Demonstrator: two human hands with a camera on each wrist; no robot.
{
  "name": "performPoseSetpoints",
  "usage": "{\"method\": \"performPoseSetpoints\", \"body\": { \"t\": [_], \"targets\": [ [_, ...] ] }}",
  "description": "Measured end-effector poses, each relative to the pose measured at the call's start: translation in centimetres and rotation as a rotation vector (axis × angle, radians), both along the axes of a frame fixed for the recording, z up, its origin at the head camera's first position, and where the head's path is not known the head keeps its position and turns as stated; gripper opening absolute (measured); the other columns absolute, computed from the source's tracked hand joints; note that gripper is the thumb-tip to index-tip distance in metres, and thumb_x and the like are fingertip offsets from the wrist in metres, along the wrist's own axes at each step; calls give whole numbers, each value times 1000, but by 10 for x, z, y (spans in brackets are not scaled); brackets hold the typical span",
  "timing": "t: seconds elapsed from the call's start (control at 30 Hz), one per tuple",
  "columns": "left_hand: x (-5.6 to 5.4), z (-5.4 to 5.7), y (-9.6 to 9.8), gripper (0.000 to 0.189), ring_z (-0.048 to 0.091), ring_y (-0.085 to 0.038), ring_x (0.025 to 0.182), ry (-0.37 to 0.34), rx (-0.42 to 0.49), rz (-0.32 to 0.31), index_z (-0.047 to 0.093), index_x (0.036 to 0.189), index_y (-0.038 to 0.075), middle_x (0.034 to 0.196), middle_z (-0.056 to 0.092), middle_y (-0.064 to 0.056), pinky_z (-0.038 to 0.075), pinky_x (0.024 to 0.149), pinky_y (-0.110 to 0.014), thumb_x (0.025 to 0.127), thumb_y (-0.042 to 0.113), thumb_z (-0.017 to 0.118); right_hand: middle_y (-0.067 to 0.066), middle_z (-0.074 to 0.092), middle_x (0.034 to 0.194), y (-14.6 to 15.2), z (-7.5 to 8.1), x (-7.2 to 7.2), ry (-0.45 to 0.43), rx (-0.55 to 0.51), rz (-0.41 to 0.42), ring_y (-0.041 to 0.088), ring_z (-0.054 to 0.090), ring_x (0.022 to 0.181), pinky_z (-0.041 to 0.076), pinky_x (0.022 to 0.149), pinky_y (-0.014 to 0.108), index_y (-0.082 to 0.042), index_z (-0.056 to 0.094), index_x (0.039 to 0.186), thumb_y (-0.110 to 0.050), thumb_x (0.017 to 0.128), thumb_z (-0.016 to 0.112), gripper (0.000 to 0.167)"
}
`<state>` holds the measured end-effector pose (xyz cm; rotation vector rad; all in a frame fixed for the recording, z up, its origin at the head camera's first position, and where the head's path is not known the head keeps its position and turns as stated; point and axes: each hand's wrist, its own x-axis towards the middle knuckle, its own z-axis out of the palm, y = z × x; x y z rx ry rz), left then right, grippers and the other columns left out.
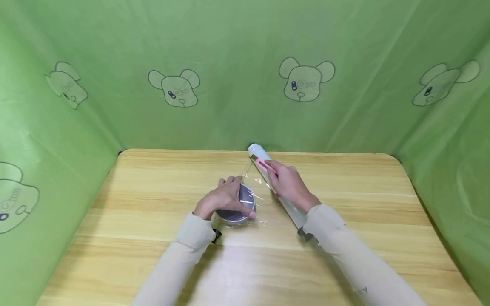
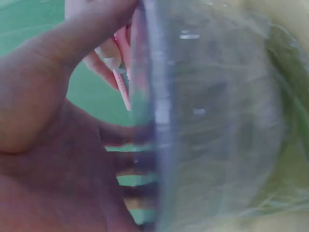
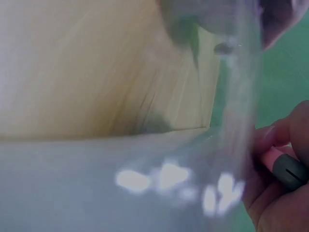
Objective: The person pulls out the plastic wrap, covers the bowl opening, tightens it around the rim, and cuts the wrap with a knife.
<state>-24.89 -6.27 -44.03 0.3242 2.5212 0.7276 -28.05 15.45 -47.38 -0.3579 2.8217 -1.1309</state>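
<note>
All round, green sheeting (image 1: 237, 34) printed with outlined bear heads (image 1: 306, 83). Below, a yellowish wood-grain table (image 1: 145, 187), rounded at the far corners. Over it, reaching in from the near side, two pale sleeves (image 1: 174, 263). On the table, partly under the right sleeve, a long whitish roll (image 1: 291, 212); slants up and leftward to the far edge, smooth, bright with glare in the right wrist view. Between the roll and a bowl (image 1: 246, 196), clear film (image 1: 258, 181), creased and shiny, lying over the bowl too. As for the bowl: round, dark grey through the film, pale at the rim, set on the table just left of the roll. Across it from the left, the left hand (image 1: 226, 199), thumb at the near right rim, fingers over the far side, gripping the bowl between them. Above the roll, back upward, the right hand (image 1: 289, 182), fingers curled round a slim pink cutter (image 1: 264, 164). Points away and leftward, with a dark blade (image 1: 254, 157) at the tip, beside the roll's far end; impossible to tell whether touching film.
</note>
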Motion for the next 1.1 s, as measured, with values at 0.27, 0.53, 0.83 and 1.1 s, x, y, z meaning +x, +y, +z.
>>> {"method": "performPoseSetpoints", "body": {
  "t": [0.27,0.53,0.83,1.1],
  "targets": [
    [-60,26,10,83,28,-43,149,-179,237,134,13,162,0,165,22,-26,29,119,-60,105,43,54,24,63,95,11,-5,0,-23,-101,-22,27,66,51,56,40,34,-16,47,154,-19,109,48,45],
    [-99,-3,13,40,59,-20,88,-580,392,306,55,132,-9,104,65,-14,51,82,-32,112,23,42,30,65,112,13,-8,1,-21,-88,-11,26,65,50,55,40,34,-17,47,154,-21,109,48,46],
    [-100,-9,11,30,60,-16,73,-487,465,342,62,123,-8,91,68,-11,50,68,-30,108,14,48,32,64,119,14,-4,-1,6,-83,24,23,63,46,53,37,32,-18,47,155,-21,110,48,45],
    [-101,-17,13,30,58,-13,66,-421,416,329,67,124,-3,83,69,-7,47,65,-29,108,15,50,25,66,98,8,-4,-2,-2,-48,61,20,61,45,53,37,32,-19,45,156,-24,111,45,45]
  ]
}}
